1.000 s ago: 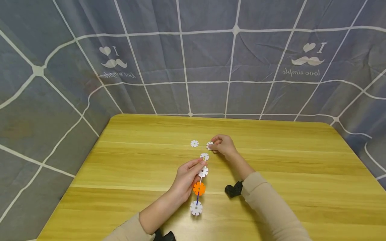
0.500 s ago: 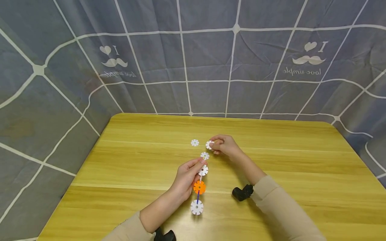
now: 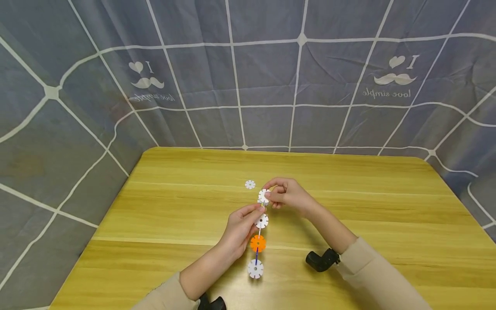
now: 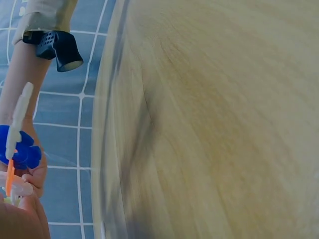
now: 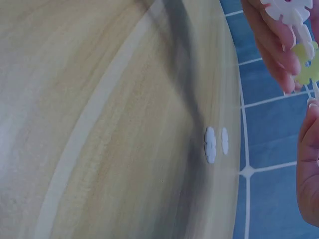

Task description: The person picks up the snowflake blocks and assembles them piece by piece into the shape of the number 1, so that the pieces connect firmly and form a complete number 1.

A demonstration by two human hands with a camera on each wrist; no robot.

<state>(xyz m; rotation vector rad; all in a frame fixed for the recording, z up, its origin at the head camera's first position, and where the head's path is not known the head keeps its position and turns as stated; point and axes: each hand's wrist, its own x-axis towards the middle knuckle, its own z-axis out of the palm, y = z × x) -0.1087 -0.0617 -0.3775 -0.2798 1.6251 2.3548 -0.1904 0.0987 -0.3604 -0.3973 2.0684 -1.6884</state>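
Note:
My left hand [image 3: 242, 224] pinches the upper end of a chain of interlocked, notched plastic snowflake discs. Down the chain come a yellow disc [image 5: 306, 62] seen edge-on in the head view, a white disc [image 3: 261, 221], another white one edge-on, an orange disc [image 3: 258, 243], a blue disc [image 4: 27, 152] and an end white disc [image 3: 255, 269]. Between thumb and fingertips, my right hand [image 3: 288, 196] pinches a loose white snowflake disc [image 3: 264, 195] just above the yellow one. Whether the two touch I cannot tell.
On the wooden table [image 3: 174, 211] lie two more white discs: one at the back [image 3: 250, 184], the other mostly hidden behind the pinched disc. Black wrist cameras [image 3: 322, 260] sit on both forearms. A grey grid-patterned curtain [image 3: 267, 86] surrounds the table's back and sides.
My right hand has brought its white disc left and nearer, to the chain's upper end. The right forearm has swung outward. My left hand holds almost still.

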